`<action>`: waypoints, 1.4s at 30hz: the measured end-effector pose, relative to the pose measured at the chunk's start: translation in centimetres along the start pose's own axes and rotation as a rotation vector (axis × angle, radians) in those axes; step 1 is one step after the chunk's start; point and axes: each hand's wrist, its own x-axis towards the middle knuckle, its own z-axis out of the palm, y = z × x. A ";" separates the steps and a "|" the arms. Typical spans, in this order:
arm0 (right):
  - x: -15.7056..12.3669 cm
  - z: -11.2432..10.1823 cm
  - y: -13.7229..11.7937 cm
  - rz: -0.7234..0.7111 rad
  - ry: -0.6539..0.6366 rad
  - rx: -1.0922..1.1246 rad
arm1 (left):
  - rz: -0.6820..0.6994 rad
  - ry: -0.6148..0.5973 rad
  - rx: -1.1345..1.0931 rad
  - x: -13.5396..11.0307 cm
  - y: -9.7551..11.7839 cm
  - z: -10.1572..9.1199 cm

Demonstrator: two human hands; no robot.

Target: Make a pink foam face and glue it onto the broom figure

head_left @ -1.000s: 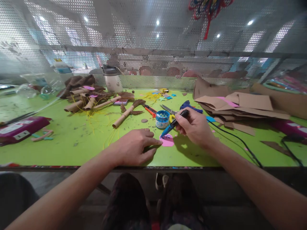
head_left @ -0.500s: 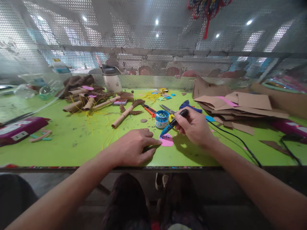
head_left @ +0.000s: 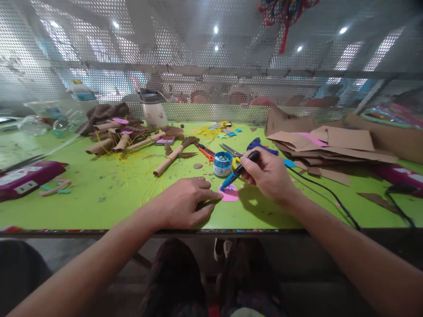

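R hand (head_left: 269,176) pen (head_left: 238,171) tip still on pink cutout (head_left: 230,194); L hand (head_left: 185,204) unmoved.

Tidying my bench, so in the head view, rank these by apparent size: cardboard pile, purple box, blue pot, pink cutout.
1. cardboard pile
2. purple box
3. blue pot and pink cutout look about alike; the cutout lies nearer the camera, so they stay unranked.

Right hand (head_left: 269,176) presses blue pen (head_left: 238,171) onto pink cutout (head_left: 230,194).

Recorded lime-green worktable (head_left: 82,198) across mid-frame; perforated metal screen (head_left: 99,53) behind, filling upper half; round ceiling lights (head_left: 216,30) top centre.
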 end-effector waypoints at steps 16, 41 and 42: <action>-0.1 0.0 -0.1 -0.016 -0.011 0.017 | 0.003 0.003 -0.005 0.0 0.0 0.0; 0.1 -0.3 -0.3 -0.040 -0.036 0.012 | 0.002 -0.005 -0.008 0.1 0.0 0.0; 0.2 -0.3 -0.3 -0.040 -0.025 0.007 | 0.003 -0.003 -0.007 0.1 0.0 0.0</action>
